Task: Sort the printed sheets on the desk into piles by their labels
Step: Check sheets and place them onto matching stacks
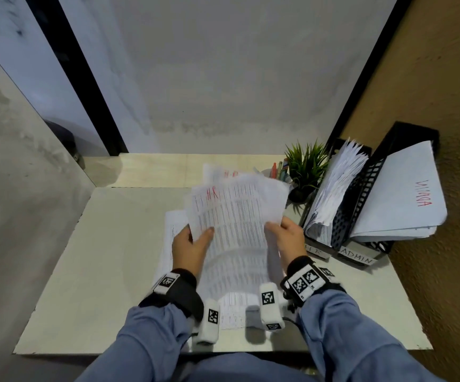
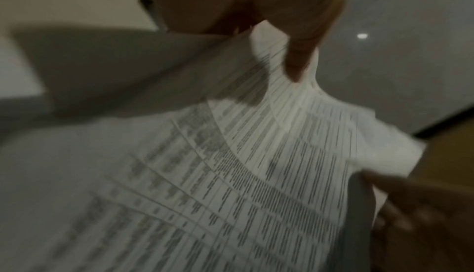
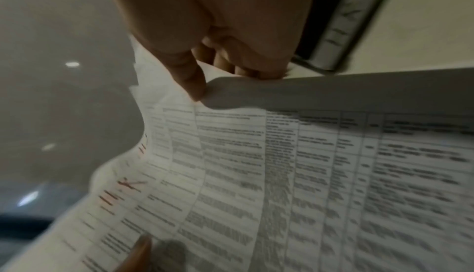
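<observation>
I hold a fanned bundle of printed sheets (image 1: 234,210) above the desk (image 1: 91,260), tables printed on them and "HR" in red at the top. My left hand (image 1: 193,241) pinches the bundle's lower left edge with thumb on top. My right hand (image 1: 283,232) grips the lower right edge. In the left wrist view the thumb presses the sheets (image 2: 269,154). From the right wrist the thumb and curled fingers pinch the sheets (image 3: 256,175), the red label showing. More printed sheets (image 1: 231,307) lie flat on the desk beneath my hands.
Two black mesh trays stand at the right: one labelled "HR" (image 1: 341,224) full of paper, one labelled "ADMIN" (image 1: 380,244) holding sheets marked in red. A small green plant (image 1: 306,166) and a pen cup (image 1: 279,172) stand behind. Walls enclose the desk.
</observation>
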A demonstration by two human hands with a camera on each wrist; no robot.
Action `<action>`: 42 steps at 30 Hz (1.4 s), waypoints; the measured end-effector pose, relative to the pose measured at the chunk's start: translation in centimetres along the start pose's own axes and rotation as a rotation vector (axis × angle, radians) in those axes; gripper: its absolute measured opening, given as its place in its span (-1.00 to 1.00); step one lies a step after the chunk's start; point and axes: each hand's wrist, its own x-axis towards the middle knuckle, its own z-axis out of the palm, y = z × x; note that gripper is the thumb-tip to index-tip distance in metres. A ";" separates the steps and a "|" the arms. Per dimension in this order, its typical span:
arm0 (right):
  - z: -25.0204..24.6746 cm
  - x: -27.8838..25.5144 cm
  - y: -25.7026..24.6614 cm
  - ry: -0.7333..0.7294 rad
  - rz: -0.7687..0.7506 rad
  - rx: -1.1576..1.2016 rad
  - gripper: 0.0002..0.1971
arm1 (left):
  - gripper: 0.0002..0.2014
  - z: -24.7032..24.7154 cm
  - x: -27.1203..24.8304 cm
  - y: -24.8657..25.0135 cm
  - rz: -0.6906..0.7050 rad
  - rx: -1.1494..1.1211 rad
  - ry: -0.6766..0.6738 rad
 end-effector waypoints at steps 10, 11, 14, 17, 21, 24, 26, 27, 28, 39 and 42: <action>0.1 -1.2 -3.5 -0.095 -0.364 -0.086 -0.64 | -0.48 0.5 0.4 3.4 0.300 0.175 0.025; 0.0 -1.3 -2.8 -0.090 -0.311 -0.073 -0.65 | -0.53 0.4 0.5 2.9 0.280 0.201 0.013; -0.1 -1.7 -0.8 -0.070 -0.157 -0.136 -0.78 | -0.74 0.3 0.5 1.1 0.179 0.259 0.012; 0.4 -2.0 -0.5 -0.073 -0.139 -0.133 -0.82 | -0.78 0.5 0.4 0.8 0.159 0.214 0.062; 0.5 -1.7 -0.6 -0.006 -0.165 -0.133 -0.89 | -0.77 0.4 0.3 0.6 0.164 0.189 0.065; 0.1 -1.4 1.7 -0.021 -0.017 -0.244 -0.87 | -0.78 -0.5 0.4 -1.9 0.021 0.381 0.005; -0.3 -1.1 3.1 -0.070 0.073 -0.370 -0.80 | -0.88 -1.1 -0.2 -3.6 -0.076 0.427 -0.004; -0.5 -0.9 3.2 -0.087 0.084 -0.405 -0.79 | -0.86 -1.4 -0.6 -4.1 -0.094 0.393 0.007; -0.7 -0.4 2.9 -0.083 0.084 -0.416 -0.80 | -0.84 -1.5 -0.9 -4.1 -0.092 0.340 0.025; -4.0 4.0 -8.1 0.450 -0.424 -0.900 -0.36 | -0.89 3.5 2.2 8.9 0.573 0.477 0.001; -6.5 6.9 -7.6 0.520 0.025 -0.932 -0.01 | -0.84 5.1 3.3 11.6 0.630 0.584 -0.082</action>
